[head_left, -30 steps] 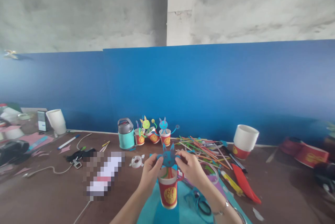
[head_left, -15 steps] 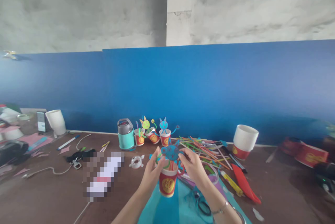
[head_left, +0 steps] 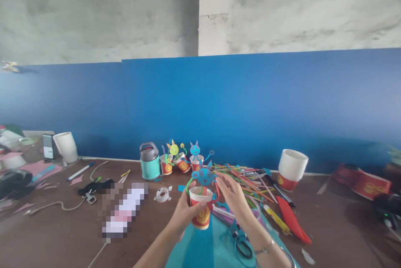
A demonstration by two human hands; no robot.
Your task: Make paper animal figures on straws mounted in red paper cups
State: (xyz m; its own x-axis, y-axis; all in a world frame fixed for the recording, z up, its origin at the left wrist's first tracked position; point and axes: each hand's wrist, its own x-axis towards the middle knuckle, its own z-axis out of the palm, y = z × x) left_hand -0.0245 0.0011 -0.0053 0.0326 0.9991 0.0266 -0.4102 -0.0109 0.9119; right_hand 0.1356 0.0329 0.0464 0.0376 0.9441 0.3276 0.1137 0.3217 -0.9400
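Note:
My left hand [head_left: 184, 214] is wrapped round a red and white paper cup [head_left: 200, 217], thumb across its front. A blue paper cat head [head_left: 206, 175] with drawn features stands above the cup's rim. A green bendy arm [head_left: 189, 185] rises on the cup's left and a red arm [head_left: 218, 190] curves on its right. With fingertips together, my right hand [head_left: 231, 189] pinches the small blue paper paw at the red arm's top, beside the head. Below lies a blue mat [head_left: 197, 247], and dark-handled scissors [head_left: 243, 246] sit under my right forearm.
Decorated cups [head_left: 196, 162] and a teal flask [head_left: 150, 163] stand by the blue partition. Many coloured sticks [head_left: 247, 180] lie right of them. Further right are stacked cups [head_left: 292, 168], a glue tube [head_left: 277, 219] and a red pouch [head_left: 291, 220]. A tape roll [head_left: 162, 194] lies left.
My left hand has moved down from beside the cat head to grip the cup, which is raised and tilted slightly. My right hand stays by the head's right side.

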